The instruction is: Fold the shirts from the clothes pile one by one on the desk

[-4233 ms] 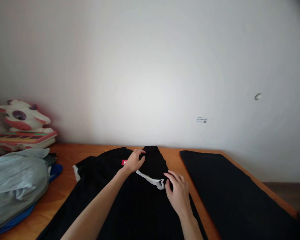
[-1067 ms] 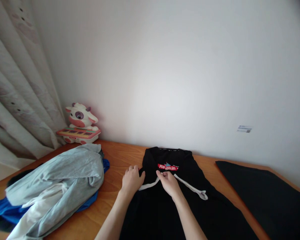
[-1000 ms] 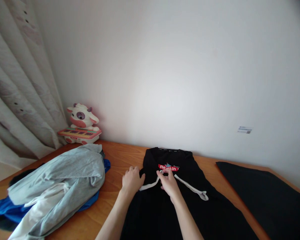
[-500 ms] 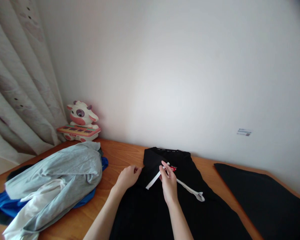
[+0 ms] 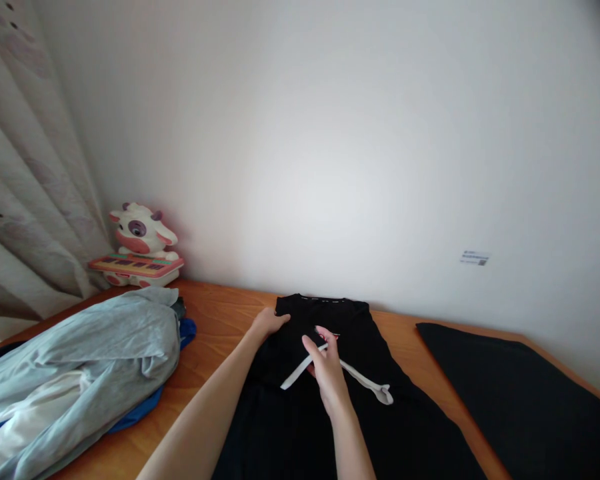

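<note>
1. Head view: we had our right hand (image 5: 325,367) open over the black shirt (image 5: 285,427).
2. Our left hand (image 5: 271,321) touched its edge, grip unclear.
3. We judged it light and limp, best pinched at the white hem (image 5: 295,375) beside our right hand.

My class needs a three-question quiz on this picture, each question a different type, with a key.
1. True or false: in the picture, the toy stands to the left of the shirt.
2. Which hand is at the shirt's edge? A: left; B: right.
3. Fill in the colour: the topmost garment on the heap is ___.

Key: 1. True. 2. A, the left hand. 3. Grey.
</note>
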The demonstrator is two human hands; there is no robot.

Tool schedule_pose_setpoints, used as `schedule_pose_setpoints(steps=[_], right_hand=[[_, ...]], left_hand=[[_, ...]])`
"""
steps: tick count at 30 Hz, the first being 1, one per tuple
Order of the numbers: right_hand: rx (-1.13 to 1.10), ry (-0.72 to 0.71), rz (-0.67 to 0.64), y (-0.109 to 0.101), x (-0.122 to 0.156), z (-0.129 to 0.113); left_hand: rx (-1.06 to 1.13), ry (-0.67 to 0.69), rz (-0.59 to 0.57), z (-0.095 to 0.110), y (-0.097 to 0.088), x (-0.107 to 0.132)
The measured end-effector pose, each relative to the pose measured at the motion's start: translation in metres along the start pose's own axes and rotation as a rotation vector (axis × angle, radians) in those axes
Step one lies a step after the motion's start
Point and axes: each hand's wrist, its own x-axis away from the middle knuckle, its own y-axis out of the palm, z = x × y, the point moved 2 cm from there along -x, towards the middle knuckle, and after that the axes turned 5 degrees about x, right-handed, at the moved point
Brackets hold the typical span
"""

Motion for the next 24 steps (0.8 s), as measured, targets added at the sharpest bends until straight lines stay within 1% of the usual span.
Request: schedule_pose_setpoints(steps=[2, 3, 4, 5, 7, 9, 10, 11, 13, 14, 15, 17, 18, 20, 22, 24], right_hand=[[0.143, -0.027, -0.111, 0.001, 0.001, 0.000], [0.202, -0.065, -0.143, 0.002, 0.000, 0.000], [0.240, -0.097, -0.148, 0.003, -0.001, 0.002], [0.254, -0.115, -0.118, 0.004, -0.003, 0.004], [0.228, -0.112, 0.025, 0.004, -0.008, 0.009], [0.169, -0.087, 0.159, 0.003, -0.012, 0.015], [0.142, -0.074, 0.181, 0.003, -0.014, 0.017], [0.124, -0.064, 0.169, 0.003, -0.014, 0.019], [0.124, -0.069, 0.091, 0.004, -0.013, 0.019], [0.134, -0.083, 0.062, 0.005, -0.011, 0.018], [0.145, -0.095, 0.050, 0.005, -0.009, 0.016], [0.148, -0.105, 0.065, 0.006, -0.006, 0.014], [0.137, -0.098, 0.075, 0.006, -0.005, 0.014], [0.095, -0.066, 0.067, 0.009, -0.004, 0.013], [0.025, -0.017, 0.030, 0.013, -0.004, 0.014], [-0.049, 0.021, -0.013, 0.019, -0.003, 0.013]], left_hand=[[0.000, 0.010, 0.028, 0.005, 0.003, -0.004], [0.004, 0.017, 0.050, 0.007, 0.003, -0.005], [0.014, 0.023, 0.075, 0.008, 0.002, -0.006], [0.025, 0.024, 0.097, 0.009, 0.000, -0.006], [0.051, 0.009, 0.098, 0.010, -0.004, -0.004], [0.074, -0.026, 0.022, 0.008, -0.007, 0.002], [0.084, -0.044, -0.034, 0.006, -0.009, 0.007], [0.092, -0.059, -0.091, 0.003, -0.011, 0.014], [0.102, -0.071, -0.184, -0.004, -0.017, 0.033], [0.093, -0.054, -0.215, -0.007, -0.021, 0.044], [0.071, -0.016, -0.238, -0.011, -0.026, 0.057], [0.003, 0.116, -0.265, -0.016, -0.033, 0.085], [-0.043, 0.194, -0.260, -0.016, -0.035, 0.100], [-0.150, 0.314, -0.202, -0.015, -0.035, 0.128], [-0.262, 0.364, -0.114, -0.009, -0.030, 0.152], [-0.354, 0.365, -0.068, -0.002, -0.024, 0.169]])
